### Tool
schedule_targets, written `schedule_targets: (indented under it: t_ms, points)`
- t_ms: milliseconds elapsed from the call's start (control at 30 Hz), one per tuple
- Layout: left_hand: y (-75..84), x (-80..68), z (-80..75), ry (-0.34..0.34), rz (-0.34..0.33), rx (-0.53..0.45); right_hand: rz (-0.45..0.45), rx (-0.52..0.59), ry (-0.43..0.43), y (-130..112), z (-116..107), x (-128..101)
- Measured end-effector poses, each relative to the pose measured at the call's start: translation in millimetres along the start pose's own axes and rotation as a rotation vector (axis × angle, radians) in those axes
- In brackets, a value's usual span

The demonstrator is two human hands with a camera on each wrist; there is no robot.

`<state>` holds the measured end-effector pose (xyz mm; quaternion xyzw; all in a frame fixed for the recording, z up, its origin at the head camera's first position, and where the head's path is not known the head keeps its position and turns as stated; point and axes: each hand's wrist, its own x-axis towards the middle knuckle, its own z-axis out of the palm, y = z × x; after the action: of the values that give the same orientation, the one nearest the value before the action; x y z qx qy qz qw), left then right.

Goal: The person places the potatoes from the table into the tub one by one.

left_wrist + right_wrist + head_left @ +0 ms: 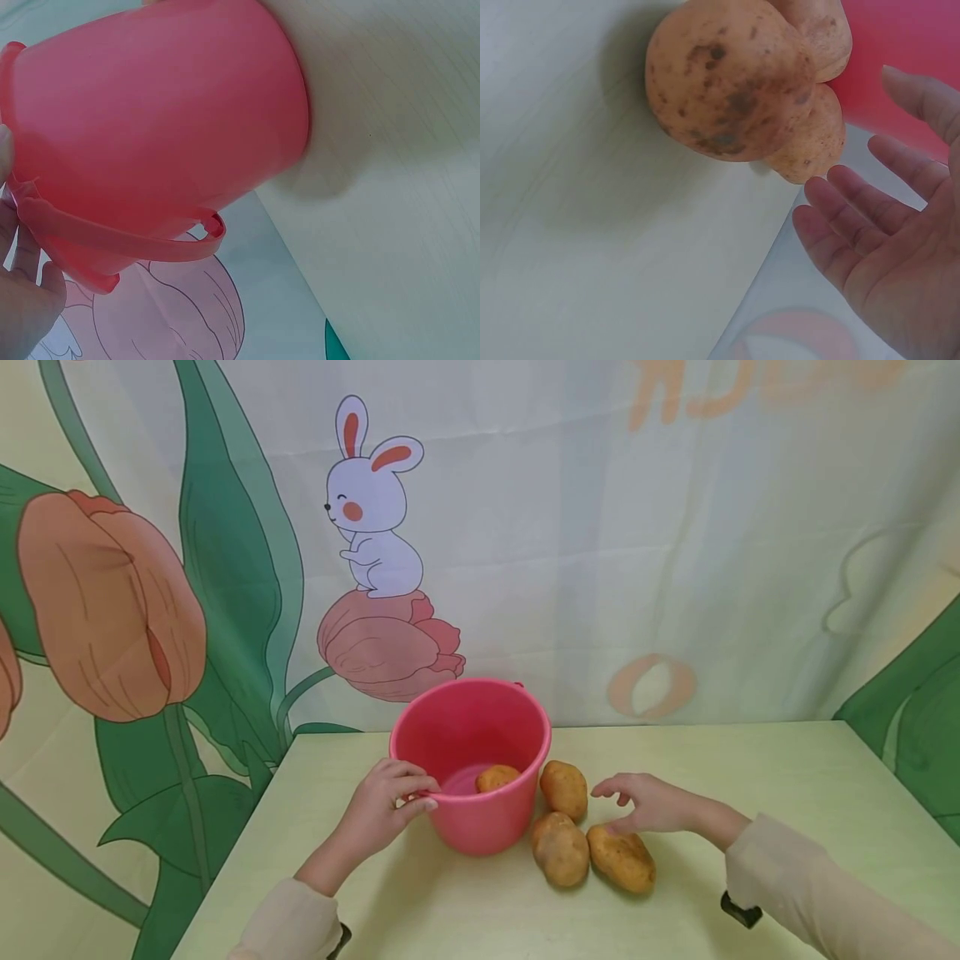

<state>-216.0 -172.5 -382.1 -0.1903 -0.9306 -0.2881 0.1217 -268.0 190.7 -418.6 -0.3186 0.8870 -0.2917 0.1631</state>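
A pink bucket [480,822] stands on the table, one potato [497,777] lying inside at the bottom. My left hand [382,806] pinches its rim at the left between thumb and fingers. Against or close to the bucket's right side are three more potatoes: one at the back [565,790], one in front [560,850] and one to the right [622,860]. My right hand [654,804] hovers over the right-hand potato with fingers spread and loosely bent, holding nothing. In the right wrist view, its palm and fingers [866,196] are apart from the dark-spotted nearest potato [727,82].
The pale table [765,777] extends to both sides and ends at a printed cloth backdrop [562,568] with a rabbit and tulips. On the bucket's outer side hangs its pink handle [127,238], seen in the left wrist view.
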Motion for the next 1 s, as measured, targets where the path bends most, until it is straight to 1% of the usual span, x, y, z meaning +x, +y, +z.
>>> schedule_targets:
  t_ms: [300, 533, 667, 867, 1000]
  points:
    - [-0.7, -0.4, 1.0, 0.005, -0.005, -0.001, 0.030, 0.026, -0.024, 7.0, 5.5, -5.0]
    - [-0.8, -0.6, 2.0, 0.001, -0.024, 0.003, 0.027, 0.052, -0.040, 14.2, 10.8, -8.8]
    - [-0.9, -0.3, 2.2, 0.000, -0.027, -0.001, 0.041, 0.058, -0.053, 15.2, 11.7, -10.9]
    - [-1.3, 0.1, 1.9, 0.000, -0.020, -0.007, 0.099, 0.085, -0.087, 17.6, 12.4, -14.0]
    - [-1.0, -0.2, 1.8, 0.001, -0.027, -0.011, 0.132, 0.108, -0.113, 18.9, 14.5, -17.3]
